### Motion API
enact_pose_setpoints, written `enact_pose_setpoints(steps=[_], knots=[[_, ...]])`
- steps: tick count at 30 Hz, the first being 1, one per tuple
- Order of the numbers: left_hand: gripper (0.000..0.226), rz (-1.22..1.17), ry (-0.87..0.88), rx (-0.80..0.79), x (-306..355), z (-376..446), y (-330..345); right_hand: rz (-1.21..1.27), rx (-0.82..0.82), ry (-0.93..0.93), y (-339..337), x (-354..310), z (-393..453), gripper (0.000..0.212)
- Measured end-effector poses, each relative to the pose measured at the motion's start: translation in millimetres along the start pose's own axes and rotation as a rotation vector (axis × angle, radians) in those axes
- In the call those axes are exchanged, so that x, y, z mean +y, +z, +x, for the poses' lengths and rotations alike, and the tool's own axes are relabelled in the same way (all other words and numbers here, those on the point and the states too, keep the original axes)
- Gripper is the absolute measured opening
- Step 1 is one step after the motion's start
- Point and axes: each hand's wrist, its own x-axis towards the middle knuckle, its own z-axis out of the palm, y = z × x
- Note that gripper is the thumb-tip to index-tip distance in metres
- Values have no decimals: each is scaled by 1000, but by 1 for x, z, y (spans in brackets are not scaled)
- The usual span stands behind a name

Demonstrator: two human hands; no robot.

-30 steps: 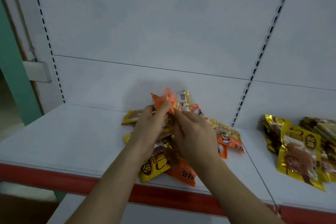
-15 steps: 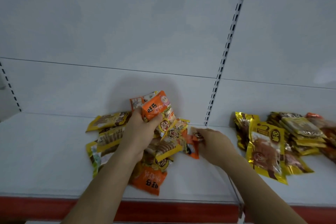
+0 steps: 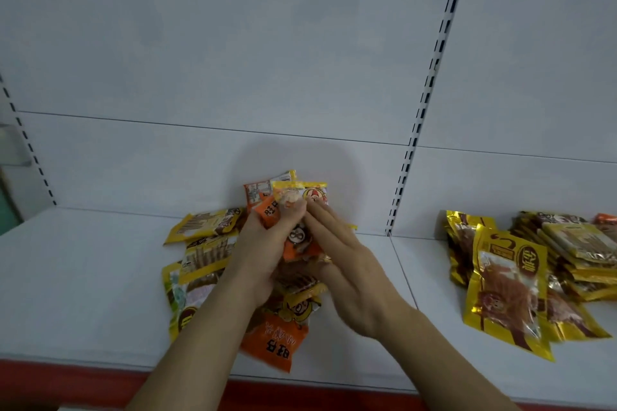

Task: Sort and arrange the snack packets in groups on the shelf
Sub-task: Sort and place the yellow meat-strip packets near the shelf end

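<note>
On the white shelf (image 3: pixel 83 277), a sorted stack of gold packets (image 3: pixel 521 277) lay well right of the mixed pile (image 3: pixel 207 264). Above that pile, the left hand (image 3: pixel 263 253) gripped an orange-and-yellow bunch of packets (image 3: pixel 290 203); the right hand (image 3: pixel 350 270), fingers straight, apparently pressed against it.

Dim, soft, slightly blurred, wide-angle
</note>
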Motion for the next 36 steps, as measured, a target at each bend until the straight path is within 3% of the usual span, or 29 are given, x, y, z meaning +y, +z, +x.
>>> enact_pose_setpoints(steps=[2, 4, 6, 8, 10, 14, 17, 19, 22, 24, 27, 29, 31, 33, 36], knots=[[48, 35, 29, 97, -4, 4, -5, 132, 166, 90, -5, 8, 4, 56], [46, 48, 36, 142, -4, 7, -11, -111, 245, 258, -12, 23, 9, 46], [43, 52, 51, 174, -2, 9, -17, -340, -18, 423, -14, 42, 8, 36], [41, 51, 64, 196, 0, 11, -22, -395, -230, 476, -10, 53, 1, 39], [43, 56, 70, 205, 0, 12, -25, -420, -244, 524, -9, 61, -2, 48], [45, 85, 73, 211, -2, 11, -26, -453, -267, 688, -19, 60, 5, 43], [44, 119, 80, 213, -2, 10, -24, -451, -130, 749, -32, 60, 5, 31], [43, 156, 104, 230, -3, 11, -24, -338, 80, 742, -43, 54, 5, 30], [38, 225, 138, 232, -4, 12, -22, 93, 361, 667, -50, 29, 16, 39], [35, 210, 139, 191, -4, 10, -17, 122, 351, 590, -37, 14, 27, 41], [40, 113, 93, 148, -4, 4, -7, -276, 321, 320, 0, 1, 37, 30], [64, 72, 74, 132, -2, 2, -5, -566, 252, 133, 21, 8, 39, 31], [90, 51, 61, 114, 0, 2, -10, -660, 205, 80, 32, 15, 42, 28], [96, 75, 57, 114, 1, 1, -15, -631, 154, 27, 37, 13, 46, 25], [66, 128, 94, 185, 1, 0, -22, -287, 115, 57, 25, 5, 48, 32]])
